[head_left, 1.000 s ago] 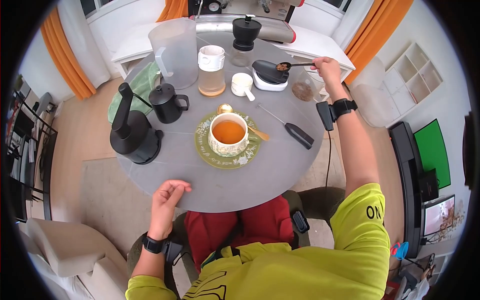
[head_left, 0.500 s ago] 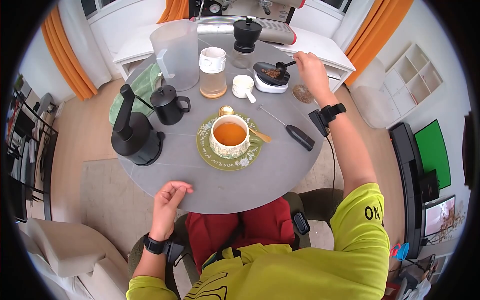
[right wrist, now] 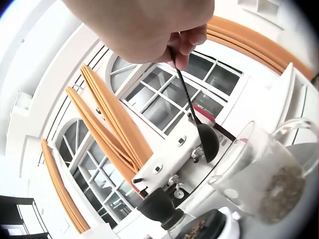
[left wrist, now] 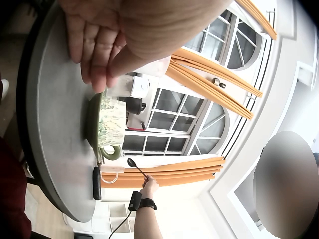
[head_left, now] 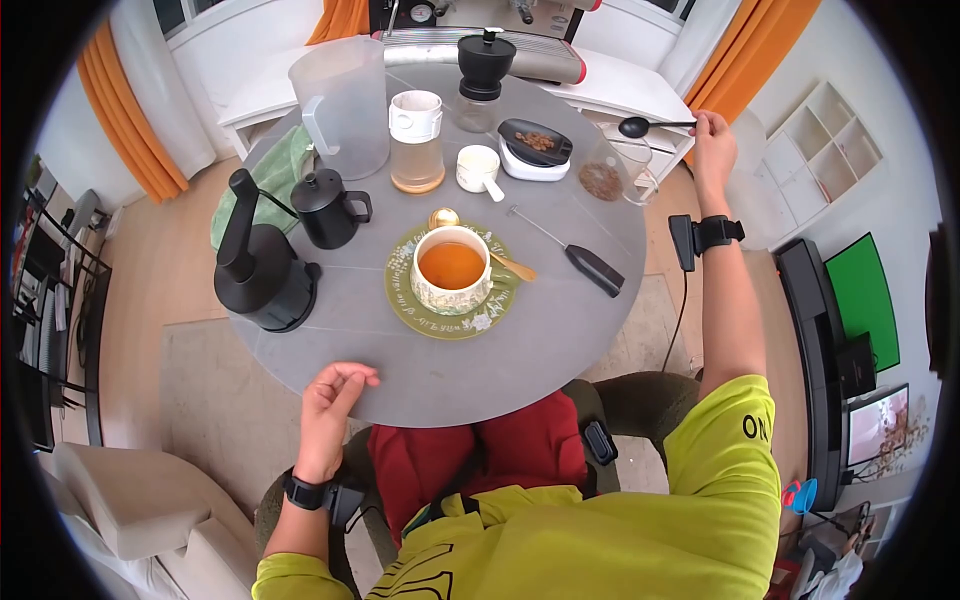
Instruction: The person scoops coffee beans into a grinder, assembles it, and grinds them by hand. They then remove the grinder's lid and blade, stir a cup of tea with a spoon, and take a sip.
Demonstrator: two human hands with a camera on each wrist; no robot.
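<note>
My right hand (head_left: 714, 150) pinches the handle end of a black spoon (head_left: 634, 127) at the table's far right. The spoon's bowl looks bare and is over the rim of a clear glass jug (right wrist: 239, 172) that has brown coffee beans in its bottom. To the left of the jug, a black tray (head_left: 512, 133) with some coffee beans (head_left: 537, 141) lies tilted on a white scale (head_left: 530, 172). By the table's near edge, my left hand (head_left: 328, 405) rests with fingers loosely curled and nothing in them.
A cup of tea (head_left: 451, 266) stands on a green saucer (head_left: 400, 297) mid-table, with a milk frother (head_left: 594, 270) to its right. Behind are a white scoop (head_left: 478, 165), a hand grinder (head_left: 486, 68) and a large plastic pitcher (head_left: 345, 100). A black grinder (head_left: 262, 270) stands left.
The right hand brought beans on the spoon to the black tray and tipped them in, then moved back right over the glass jug with the spoon bare. The left hand stayed put.
</note>
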